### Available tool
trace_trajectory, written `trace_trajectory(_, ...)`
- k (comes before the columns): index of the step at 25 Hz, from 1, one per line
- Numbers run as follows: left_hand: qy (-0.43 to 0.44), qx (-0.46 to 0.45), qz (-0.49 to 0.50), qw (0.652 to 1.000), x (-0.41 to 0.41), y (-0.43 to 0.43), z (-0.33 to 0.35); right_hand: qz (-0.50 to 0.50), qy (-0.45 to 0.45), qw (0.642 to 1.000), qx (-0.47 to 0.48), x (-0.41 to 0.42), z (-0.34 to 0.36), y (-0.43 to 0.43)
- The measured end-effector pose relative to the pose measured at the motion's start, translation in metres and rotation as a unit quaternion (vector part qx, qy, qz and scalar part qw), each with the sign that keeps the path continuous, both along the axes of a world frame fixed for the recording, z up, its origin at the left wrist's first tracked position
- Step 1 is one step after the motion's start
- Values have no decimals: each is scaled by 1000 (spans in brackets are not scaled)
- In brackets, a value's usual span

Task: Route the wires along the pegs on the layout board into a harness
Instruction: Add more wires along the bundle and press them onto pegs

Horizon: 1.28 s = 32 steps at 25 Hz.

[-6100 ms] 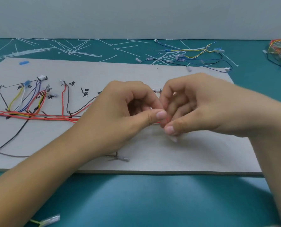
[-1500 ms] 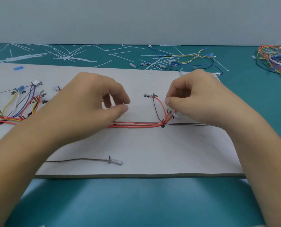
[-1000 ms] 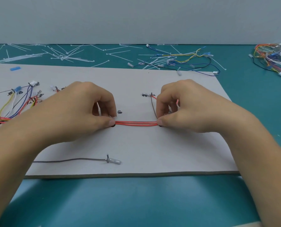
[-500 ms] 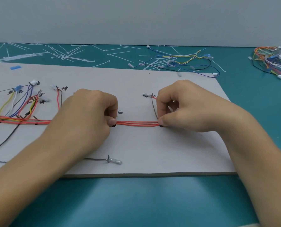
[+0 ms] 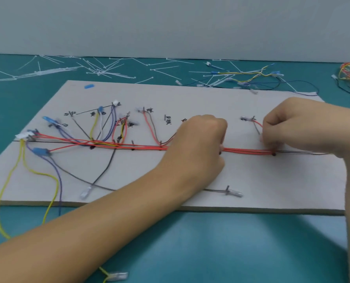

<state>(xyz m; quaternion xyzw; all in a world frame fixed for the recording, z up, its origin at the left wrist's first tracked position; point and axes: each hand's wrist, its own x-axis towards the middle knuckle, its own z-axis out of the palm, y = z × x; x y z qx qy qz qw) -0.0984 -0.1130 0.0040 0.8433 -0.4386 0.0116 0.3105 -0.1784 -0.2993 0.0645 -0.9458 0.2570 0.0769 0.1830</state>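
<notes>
The teal table top (image 5: 251, 242) carries the flat grey rectangular layout board (image 5: 190, 176). Over the board's middle the left hand (image 5: 198, 144) is curled tight, thumb and fingers pinching the bundle of thin red wires (image 5: 247, 151). Toward the board's right end the right hand (image 5: 296, 127) pinches the same bundle. The bundle runs along the board's length, lying straight and bare between the two grips. A small black peg (image 5: 274, 154) stands on the board just below the right hand's fingertips, touching the bundle.

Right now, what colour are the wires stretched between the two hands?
The wires are red; head view.
</notes>
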Motion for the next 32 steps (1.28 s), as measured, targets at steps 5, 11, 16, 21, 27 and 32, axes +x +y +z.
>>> trace_trajectory(5,-44,125,36,990,-7,-6,26,73,-158,985,12,17,-11,46)
trace_trajectory(11,28,196,106,974,25,98,49,135,-159,978,16,29,-35,68)
trace_trajectory(16,38,161,124,978,73,135,40,144,-165,975,47,25,-35,65)
trace_trajectory(21,26,99,91,991,84,149,20,156,-192,966,68,30,-43,73)
trace_trajectory(27,9,88,49,995,93,159,19,182,-205,960,54,43,-48,104)
trace_trajectory(32,-22,40,87,995,91,154,3,185,-209,959,47,48,-46,110)
